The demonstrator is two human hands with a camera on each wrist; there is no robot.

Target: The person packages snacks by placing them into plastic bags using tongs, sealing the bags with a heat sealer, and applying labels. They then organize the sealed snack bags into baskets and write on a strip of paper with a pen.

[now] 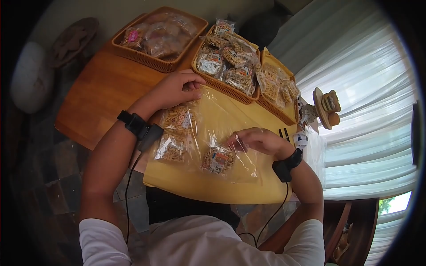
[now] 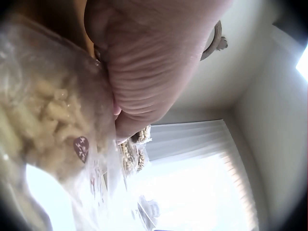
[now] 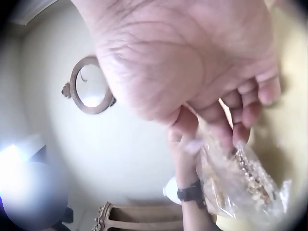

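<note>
Large clear plastic bag (image 1: 213, 133), thin, glossy and crinkled, spread flat over a smooth yellow mat (image 1: 208, 186) on the wooden counter (image 1: 95, 95). Inside the bag, three small packets of knobbly brown snacks: one (image 1: 179, 119) at the end nearest the left hand, a second (image 1: 172, 147) just beside it toward the person, a rounder third (image 1: 218, 160) apart from both, close under the right hand.

Left hand (image 1: 175, 91) at the far corner of the bag, fingers curled, pinching the film at its edge; in the left wrist view, the creased palm (image 2: 144, 62) pressed against cloudy plastic with pale, lumpy snack pieces (image 2: 48, 115) behind it. Right hand (image 1: 259, 141) on the bag's other end, fingertips (image 1: 235, 137) bunched and pinching a wrinkled fold of the film; in the right wrist view, curled fingers (image 3: 245, 108) gripping crumpled clear plastic (image 3: 236, 178) above the grainy snacks.

Black band with a cable on each wrist (image 1: 136, 125).

Beyond the bag, away from the person, three rectangular woven wicker baskets: the one past the left hand (image 1: 157, 35) heaped with soft, rounded wrapped goods, the middle one (image 1: 222, 60) and the one toward the white curtain (image 1: 277, 91) packed with flat, shiny snack packets
</note>
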